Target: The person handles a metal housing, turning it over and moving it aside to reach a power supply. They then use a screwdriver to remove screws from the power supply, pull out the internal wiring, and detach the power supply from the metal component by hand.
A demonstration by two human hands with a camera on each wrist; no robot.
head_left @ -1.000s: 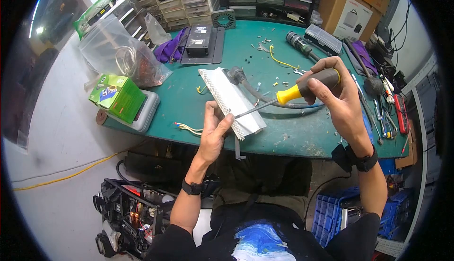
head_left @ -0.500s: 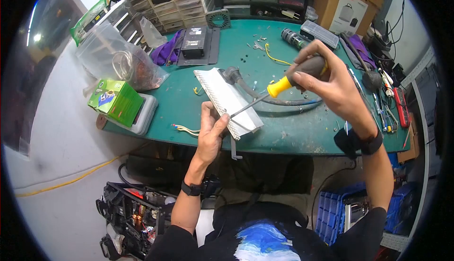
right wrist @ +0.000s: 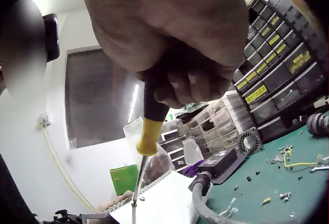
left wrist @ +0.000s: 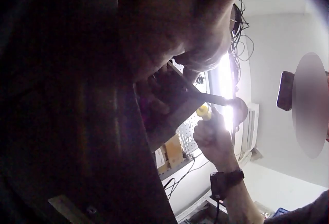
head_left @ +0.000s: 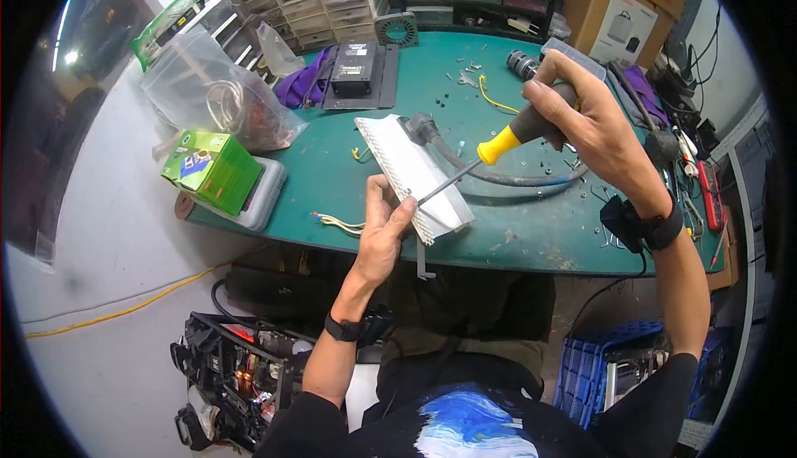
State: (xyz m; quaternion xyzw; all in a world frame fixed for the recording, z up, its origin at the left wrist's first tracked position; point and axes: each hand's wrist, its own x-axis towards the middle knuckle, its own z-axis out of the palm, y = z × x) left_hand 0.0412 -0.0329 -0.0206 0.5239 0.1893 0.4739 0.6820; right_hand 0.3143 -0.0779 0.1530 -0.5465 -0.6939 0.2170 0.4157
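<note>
A white metal panel (head_left: 418,176) with a perforated edge is held tilted over the near edge of the bench by the left hand (head_left: 383,238), thumb and fingers pinching its lower left side. The right hand (head_left: 585,126) grips the dark handle of a yellow-collared screwdriver (head_left: 498,145). Its shaft slants down to the panel beside the left thumb. In the right wrist view the screwdriver (right wrist: 149,137) meets the white panel (right wrist: 159,203) close to a small screw (right wrist: 142,199). The left wrist view is dark around the left hand.
A thick grey cable (head_left: 498,179) curves across the green bench (head_left: 531,238) behind the panel. Loose screws and a yellow wire (head_left: 496,103) lie farther back. On the left are a green box (head_left: 212,174) and a plastic bag (head_left: 203,84); tools, including a red meter (head_left: 708,195), lie right.
The right hand and the screwdriver handle first moved left, then back right and slightly up, and the right-hand grip has changed. The left hand still holds the panel.
</note>
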